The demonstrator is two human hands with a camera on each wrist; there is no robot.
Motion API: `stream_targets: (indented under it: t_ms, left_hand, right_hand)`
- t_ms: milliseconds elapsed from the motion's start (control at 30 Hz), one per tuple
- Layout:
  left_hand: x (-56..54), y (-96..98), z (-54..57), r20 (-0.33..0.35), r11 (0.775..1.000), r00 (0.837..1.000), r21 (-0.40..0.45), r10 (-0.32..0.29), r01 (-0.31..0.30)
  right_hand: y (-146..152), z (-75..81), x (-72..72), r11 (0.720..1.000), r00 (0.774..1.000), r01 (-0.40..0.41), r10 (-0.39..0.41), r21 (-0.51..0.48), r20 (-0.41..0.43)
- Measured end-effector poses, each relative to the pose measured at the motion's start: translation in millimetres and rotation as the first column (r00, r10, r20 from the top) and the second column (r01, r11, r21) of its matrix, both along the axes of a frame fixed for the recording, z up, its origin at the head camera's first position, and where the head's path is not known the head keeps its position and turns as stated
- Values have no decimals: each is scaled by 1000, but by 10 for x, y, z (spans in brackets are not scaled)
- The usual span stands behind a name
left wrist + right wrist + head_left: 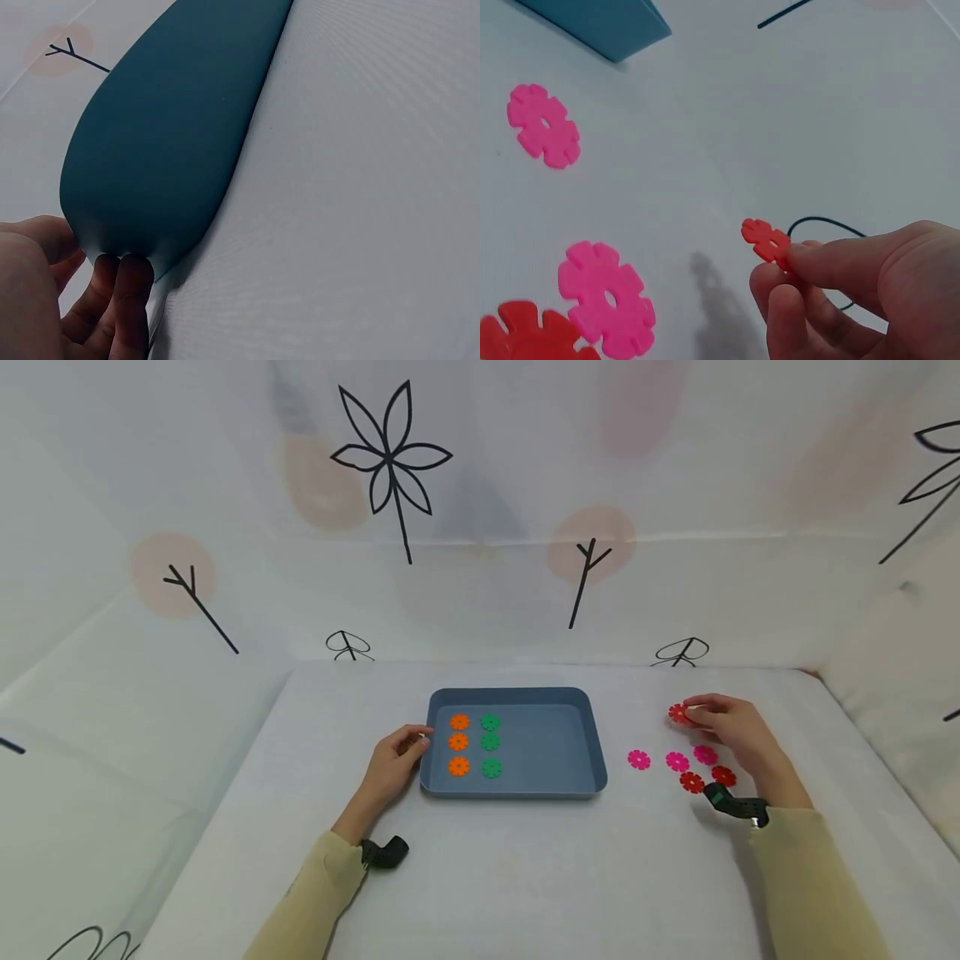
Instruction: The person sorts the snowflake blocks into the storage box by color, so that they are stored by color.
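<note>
Between the thumb and fingertips of my right hand (733, 727) is a red notched flower-shaped disc (765, 241), held above the table to the right of the tray. Below that hand lie pink discs (639, 760) and two more red discs (692, 782). My left hand (396, 762) holds the left end of the blue-grey tray (540, 783); in the left wrist view its fingertips (135, 268) curl against the tray's end wall. Inside the tray, orange discs (459, 742) form a column at the left, with a column of green discs (491, 741) beside it.
A white cloth covers the table (510, 877), and a patterned white curtain (480, 602) rises behind it. Dark wrist cameras sit on both wrists, the right one (731, 802) close over the lower red discs.
</note>
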State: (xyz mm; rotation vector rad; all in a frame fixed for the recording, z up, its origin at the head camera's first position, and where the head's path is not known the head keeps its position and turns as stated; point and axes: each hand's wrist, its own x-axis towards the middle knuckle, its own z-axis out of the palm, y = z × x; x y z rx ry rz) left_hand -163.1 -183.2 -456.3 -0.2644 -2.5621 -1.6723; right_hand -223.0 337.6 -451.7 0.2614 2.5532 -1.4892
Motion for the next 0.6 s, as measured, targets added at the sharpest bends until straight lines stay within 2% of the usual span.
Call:
stream_targets:
  t_ms: [200, 433, 600]
  left_hand:
    - [-3, 11, 9, 0, 1000, 1000, 3, 4, -4]
    - [-197, -86, -398, 1, 999, 1000, 27, 23, -23]
    - [-190, -84, -386, -14, 999, 1000, 38, 22, -22]
  right_hand:
    - [-159, 112, -23, 998, 998, -58, 58, -24, -4]
    - [-338, 195, -80, 993, 994, -113, 113, -15, -9]
    - [-475, 259, -182, 991, 989, -135, 135, -5, -59]
